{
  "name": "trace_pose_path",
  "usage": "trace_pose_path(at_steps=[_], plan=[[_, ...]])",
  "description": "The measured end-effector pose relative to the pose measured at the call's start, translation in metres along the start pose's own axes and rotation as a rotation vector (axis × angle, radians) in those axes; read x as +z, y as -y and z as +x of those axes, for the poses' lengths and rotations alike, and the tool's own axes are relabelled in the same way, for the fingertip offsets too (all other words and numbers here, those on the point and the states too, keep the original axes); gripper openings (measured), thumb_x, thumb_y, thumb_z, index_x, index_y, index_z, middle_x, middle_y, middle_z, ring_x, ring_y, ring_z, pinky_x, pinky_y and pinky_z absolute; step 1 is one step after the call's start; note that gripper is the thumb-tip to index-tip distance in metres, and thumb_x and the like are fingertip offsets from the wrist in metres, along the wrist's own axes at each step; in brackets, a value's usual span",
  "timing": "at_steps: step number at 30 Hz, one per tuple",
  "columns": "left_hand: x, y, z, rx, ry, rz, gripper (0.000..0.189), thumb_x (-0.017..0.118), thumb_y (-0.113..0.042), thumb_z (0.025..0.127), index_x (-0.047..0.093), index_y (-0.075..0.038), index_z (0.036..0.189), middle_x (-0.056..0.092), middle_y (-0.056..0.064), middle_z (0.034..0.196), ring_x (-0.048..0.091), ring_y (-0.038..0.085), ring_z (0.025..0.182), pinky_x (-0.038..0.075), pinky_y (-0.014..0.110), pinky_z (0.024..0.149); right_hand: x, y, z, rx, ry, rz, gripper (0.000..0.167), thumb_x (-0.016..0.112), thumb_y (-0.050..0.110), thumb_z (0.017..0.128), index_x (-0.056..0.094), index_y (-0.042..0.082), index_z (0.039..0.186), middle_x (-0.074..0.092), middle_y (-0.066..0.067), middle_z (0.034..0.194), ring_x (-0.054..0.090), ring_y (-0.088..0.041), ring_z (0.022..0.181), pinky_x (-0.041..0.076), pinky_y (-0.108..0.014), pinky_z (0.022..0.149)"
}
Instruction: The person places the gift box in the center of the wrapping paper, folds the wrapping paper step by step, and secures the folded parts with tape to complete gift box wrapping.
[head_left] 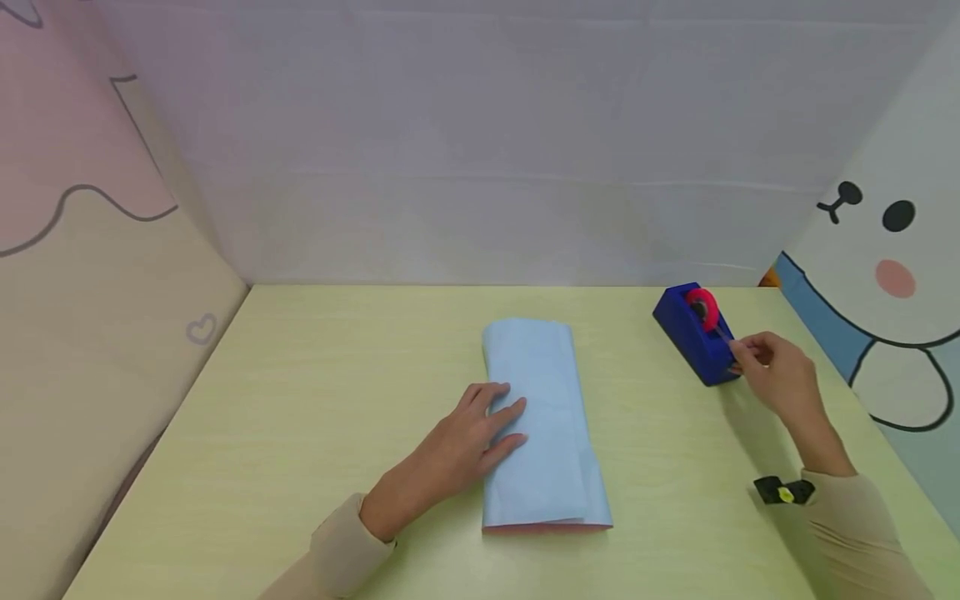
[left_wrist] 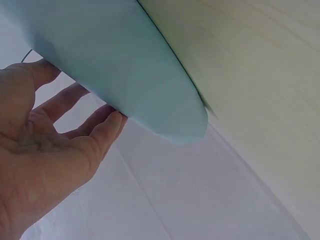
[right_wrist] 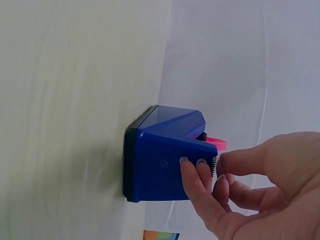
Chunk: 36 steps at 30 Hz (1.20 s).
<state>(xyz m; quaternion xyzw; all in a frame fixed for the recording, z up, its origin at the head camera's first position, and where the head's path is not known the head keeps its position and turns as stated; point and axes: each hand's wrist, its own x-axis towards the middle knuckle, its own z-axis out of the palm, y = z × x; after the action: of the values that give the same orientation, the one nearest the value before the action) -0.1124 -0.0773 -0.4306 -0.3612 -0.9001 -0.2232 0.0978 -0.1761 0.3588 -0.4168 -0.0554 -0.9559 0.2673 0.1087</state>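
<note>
A light-blue sheet of paper [head_left: 536,417], folded over into a long flat shape with a pinkish inner side, lies on the table. My left hand [head_left: 465,446] rests on its left edge with fingers spread. The left wrist view shows those fingers touching the rounded fold of the paper [left_wrist: 145,85]. Farther right stands a blue tape dispenser [head_left: 693,337] with a red tape roll [head_left: 703,308]. My right hand [head_left: 780,375] pinches the clear tape [head_left: 723,335] at the dispenser's front. In the right wrist view, two fingertips touch the dispenser [right_wrist: 162,167] beside its serrated cutter [right_wrist: 214,169].
The pale yellow-green table [head_left: 360,358] ends at a grey-white backdrop [head_left: 480,167]. Printed cloth panels flank it, one with a cartoon face [head_left: 892,258] on the right. A black strap piece with a yellow detail [head_left: 784,492] sticks out at the right cuff.
</note>
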Motion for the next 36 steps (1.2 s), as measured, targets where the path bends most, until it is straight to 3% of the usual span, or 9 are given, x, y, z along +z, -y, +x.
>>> trace_pose_path(at_steps=[8,11,15,18,22,25,28,33,36], plan=[[-0.001,-0.001,-0.001,-0.008,0.009,-0.001,0.043,0.07,-0.027,0.1,0.066,-0.004,0.136,0.055,0.021,0.137,0.049,0.035,0.128,0.056,0.039,0.094,-0.005,0.002,-0.005,0.09,0.119,0.108,0.044,0.042,0.033,0.11,0.056,-0.008,0.118,0.06,-0.034,0.123,0.068,-0.039,0.101,0.045,-0.028,0.066],[-0.001,-0.001,-0.001,-0.009,0.012,-0.003,0.044,0.07,-0.027,0.1,0.066,-0.004,0.136,0.055,0.021,0.137,0.049,0.035,0.128,0.056,0.039,0.095,-0.004,0.001,-0.007,0.131,0.145,0.152,0.048,0.04,0.036,0.11,0.055,-0.008,0.121,0.062,-0.033,0.123,0.07,-0.017,0.091,0.048,-0.036,0.075],[-0.001,-0.002,-0.001,-0.007,0.01,-0.006,0.044,0.07,-0.027,0.1,0.066,-0.004,0.136,0.055,0.021,0.137,0.049,0.036,0.128,0.055,0.039,0.096,-0.004,-0.001,-0.011,0.147,0.185,0.218,0.051,0.038,0.037,0.111,0.054,-0.01,0.124,0.069,-0.027,0.115,0.054,0.016,0.078,0.049,-0.056,0.09],[-0.002,-0.003,-0.001,-0.006,0.01,-0.009,0.044,0.07,-0.027,0.1,0.066,-0.003,0.137,0.055,0.021,0.137,0.049,0.036,0.128,0.055,0.04,0.096,-0.003,-0.003,-0.013,0.152,0.198,0.252,0.052,0.039,0.036,0.111,0.053,-0.012,0.124,0.071,-0.024,0.111,0.055,0.017,0.077,0.046,-0.063,0.095],[-0.003,-0.003,-0.001,-0.006,0.008,-0.009,0.044,0.069,-0.027,0.1,0.065,-0.004,0.137,0.055,0.021,0.137,0.049,0.035,0.128,0.055,0.039,0.097,-0.003,-0.005,-0.014,0.162,0.195,0.289,0.049,0.039,0.034,0.11,0.053,-0.012,0.121,0.072,-0.016,0.105,0.064,0.011,0.08,0.056,-0.03,0.088],[-0.003,-0.003,-0.001,-0.008,0.007,-0.011,0.043,0.069,-0.026,0.1,0.065,-0.004,0.138,0.055,0.021,0.138,0.049,0.034,0.128,0.055,0.038,0.097,-0.002,-0.008,-0.014,0.169,0.192,0.354,0.045,0.039,0.031,0.11,0.053,-0.011,0.118,0.069,-0.004,0.1,0.068,0.006,0.082,0.051,-0.009,0.073],[-0.003,-0.003,-0.001,-0.012,0.011,-0.016,0.044,0.07,-0.026,0.1,0.065,-0.004,0.138,0.055,0.02,0.138,0.049,0.033,0.128,0.055,0.037,0.096,-0.001,-0.011,-0.015,0.167,0.192,0.429,0.045,0.038,0.027,0.11,0.051,-0.014,0.12,0.064,-0.001,0.103,0.068,0.006,0.084,0.053,-0.011,0.076],[-0.004,-0.005,0.0,-0.014,0.013,-0.024,0.043,0.07,-0.026,0.1,0.065,-0.004,0.137,0.055,0.02,0.138,0.049,0.033,0.128,0.054,0.038,0.098,0.0,-0.015,-0.016,0.151,0.191,0.49,0.047,0.032,0.022,0.111,0.048,-0.019,0.126,0.058,-0.011,0.113,0.065,0.009,0.087,0.055,-0.015,0.08],[-0.005,-0.006,0.0,-0.014,0.011,-0.022,0.043,0.07,-0.026,0.1,0.065,-0.004,0.137,0.055,0.02,0.138,0.05,0.033,0.128,0.054,0.039,0.098,-0.001,-0.017,-0.015,0.151,0.202,0.533,0.046,0.03,0.022,0.111,0.047,-0.019,0.125,0.059,-0.006,0.109,0.066,0.008,0.088,0.055,-0.016,0.081]])
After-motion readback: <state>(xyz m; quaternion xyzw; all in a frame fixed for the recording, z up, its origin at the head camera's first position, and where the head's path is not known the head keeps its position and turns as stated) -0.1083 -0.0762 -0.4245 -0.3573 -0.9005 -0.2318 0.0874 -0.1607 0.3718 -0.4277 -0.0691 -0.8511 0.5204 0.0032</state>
